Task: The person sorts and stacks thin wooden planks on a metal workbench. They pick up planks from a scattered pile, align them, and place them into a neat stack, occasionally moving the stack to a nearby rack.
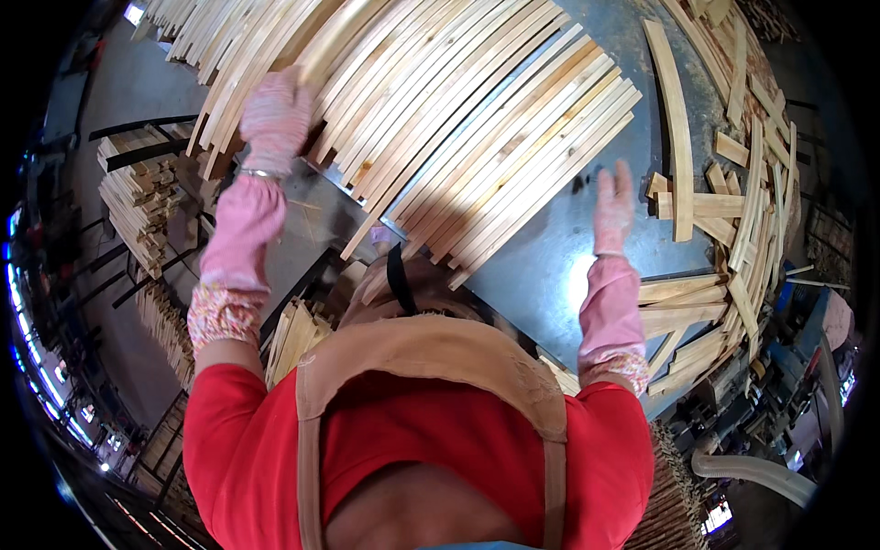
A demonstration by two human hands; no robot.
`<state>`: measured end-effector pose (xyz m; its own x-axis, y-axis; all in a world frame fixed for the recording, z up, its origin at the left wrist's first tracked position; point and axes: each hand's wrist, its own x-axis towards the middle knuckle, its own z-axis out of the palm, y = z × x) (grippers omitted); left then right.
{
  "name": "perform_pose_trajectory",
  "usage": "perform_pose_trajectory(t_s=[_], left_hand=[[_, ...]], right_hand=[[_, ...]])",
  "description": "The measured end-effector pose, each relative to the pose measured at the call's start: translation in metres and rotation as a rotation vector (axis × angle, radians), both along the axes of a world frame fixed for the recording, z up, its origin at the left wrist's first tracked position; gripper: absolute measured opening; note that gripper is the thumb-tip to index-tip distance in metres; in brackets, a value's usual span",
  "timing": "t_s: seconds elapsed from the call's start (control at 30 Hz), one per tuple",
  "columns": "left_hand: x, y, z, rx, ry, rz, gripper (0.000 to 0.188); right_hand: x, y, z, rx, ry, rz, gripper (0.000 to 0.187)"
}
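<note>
Rows of long pale wooden strips (pixel 513 147) lie side by side on a metal-topped table (pixel 550 234). My left hand (pixel 277 115), in a pink-and-white glove, is closed at the near end of a wooden strip (pixel 341 44) at the left part of the rows; its fingertips are partly hidden. A narrow gap splits the right group of strips from the rest. My right hand (pixel 613 209), gloved too, hovers right of the strips with its fingers stretched out and nothing in them.
A long loose board (pixel 674 128) lies at the table's right. Beyond it, offcuts (pixel 756 211) are heaped along the right edge. Stacked wood (pixel 142 197) stands on a rack at the left. A ribbed hose (pixel 756 467) runs at the lower right.
</note>
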<state>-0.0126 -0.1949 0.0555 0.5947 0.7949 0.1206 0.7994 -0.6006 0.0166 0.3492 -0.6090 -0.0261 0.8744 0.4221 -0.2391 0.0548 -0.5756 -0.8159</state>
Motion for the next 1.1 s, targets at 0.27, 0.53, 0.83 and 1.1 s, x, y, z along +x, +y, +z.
perform_pose_trajectory(t_s=[0.27, 0.53, 0.83, 1.1], left_hand=[[-0.024, 0.057, 0.012, -0.014, 0.528, 0.328, 0.122], [-0.027, 0.090, 0.040, -0.286, 0.398, 0.244, 0.125], [-0.031, 0.108, 0.040, -0.332, 0.409, 0.156, 0.130], [-0.134, 0.132, 0.078, -1.670, -0.798, 0.039, 0.108]], right_hand=[[-0.076, 0.059, -0.036, -0.158, -0.061, -0.097, 0.096], [-0.091, 0.084, -0.025, -0.066, -0.096, -0.103, 0.100], [-0.099, 0.088, -0.024, -0.214, -0.169, -0.147, 0.094], [-0.200, 0.108, 0.046, -0.549, -0.363, -0.099, 0.068]])
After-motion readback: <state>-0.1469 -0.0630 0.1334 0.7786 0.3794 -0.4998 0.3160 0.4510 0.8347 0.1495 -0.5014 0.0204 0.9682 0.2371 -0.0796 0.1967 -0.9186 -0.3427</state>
